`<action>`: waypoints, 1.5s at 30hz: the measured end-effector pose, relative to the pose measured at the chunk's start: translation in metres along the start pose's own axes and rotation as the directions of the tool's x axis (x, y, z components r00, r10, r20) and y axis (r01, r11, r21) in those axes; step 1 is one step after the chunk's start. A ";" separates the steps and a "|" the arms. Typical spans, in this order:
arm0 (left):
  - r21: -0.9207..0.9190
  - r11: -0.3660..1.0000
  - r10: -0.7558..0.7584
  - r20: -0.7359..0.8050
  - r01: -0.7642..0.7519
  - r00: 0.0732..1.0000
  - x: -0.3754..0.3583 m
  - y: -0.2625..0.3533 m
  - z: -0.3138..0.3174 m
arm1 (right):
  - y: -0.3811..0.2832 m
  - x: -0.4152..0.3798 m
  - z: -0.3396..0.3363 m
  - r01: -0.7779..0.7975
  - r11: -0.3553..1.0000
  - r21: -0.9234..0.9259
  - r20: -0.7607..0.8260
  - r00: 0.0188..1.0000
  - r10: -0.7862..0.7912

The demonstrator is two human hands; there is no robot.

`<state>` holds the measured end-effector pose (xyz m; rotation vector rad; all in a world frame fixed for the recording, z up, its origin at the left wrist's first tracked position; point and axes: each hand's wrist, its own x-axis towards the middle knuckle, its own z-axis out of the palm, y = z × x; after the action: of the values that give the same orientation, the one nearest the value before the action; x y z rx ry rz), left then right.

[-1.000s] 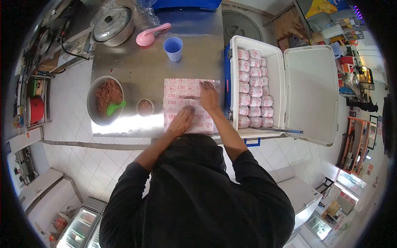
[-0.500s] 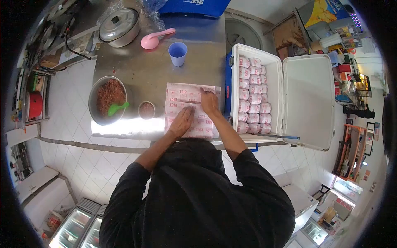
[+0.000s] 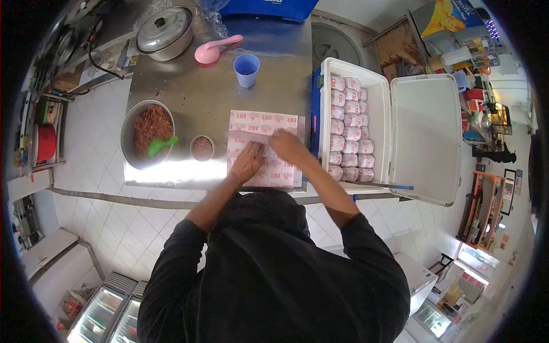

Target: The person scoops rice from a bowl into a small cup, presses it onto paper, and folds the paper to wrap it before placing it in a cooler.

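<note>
A stack of white wrapping paper with red "RICE" print [image 3: 263, 121] lies on the steel table in front of me. My left hand [image 3: 248, 163] rests on the paper's middle, its fingers stretched out and lying flat. Close beside it on the right, my right hand [image 3: 287, 147] is over the sheet with bent fingers. Motion blur hides whether those fingertips pinch the paper. A crease or raised edge crosses the sheet near both hands' fingertips. Left of the paper stands a small cup of reddish-brown rice [image 3: 202, 148].
A large pot [image 3: 127, 150] holds reddish-brown rice and a green scoop [image 3: 162, 146]. Beyond are a blue cup [image 3: 246, 72], pink ladle [image 3: 207, 54] and lidded pot [image 3: 164, 34]. At right, an open white cooler [image 3: 380, 123] holds several wrapped bundles [image 3: 351, 121].
My right hand has moved from the paper's upper right down and leftward, nearer the left hand. My left hand has barely shifted. The view has tilted slightly.
</note>
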<state>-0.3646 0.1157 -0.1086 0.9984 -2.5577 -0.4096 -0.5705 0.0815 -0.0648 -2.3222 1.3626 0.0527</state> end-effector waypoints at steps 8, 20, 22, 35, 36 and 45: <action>-0.093 0.993 0.073 0.012 -0.072 0.997 -0.029 0.009 -0.028 | -0.034 -0.048 0.046 0.034 0.997 -0.073 -0.359 0.931 -0.058; -0.140 0.987 -0.056 0.128 0.074 0.990 -0.020 -0.043 -0.007 | -0.007 -0.050 0.061 -0.287 0.853 0.437 -0.182 0.900 0.396; -0.219 0.963 -0.110 0.212 0.157 0.971 -0.007 -0.063 -0.001 | 0.000 -0.036 0.055 -0.446 0.747 0.492 -0.027 0.850 0.526; -0.127 0.933 -0.303 0.226 0.336 0.926 0.025 -0.054 -0.004 | -0.009 -0.006 0.043 -0.333 0.942 0.040 -0.080 0.939 0.335; -0.138 0.924 -0.335 0.151 0.355 0.930 0.011 -0.042 0.000 | -0.018 -0.012 0.055 -0.367 0.929 0.042 -0.135 0.919 0.369; -0.368 0.831 -0.493 -0.141 0.417 0.859 -0.031 0.003 0.044 | -0.092 0.004 0.124 -0.232 0.693 0.683 -0.485 0.566 0.667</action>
<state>-0.3645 0.1451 -0.1539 1.4319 -1.9395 -0.7685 -0.4682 0.1649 -0.1448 -1.4154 2.0021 -1.0584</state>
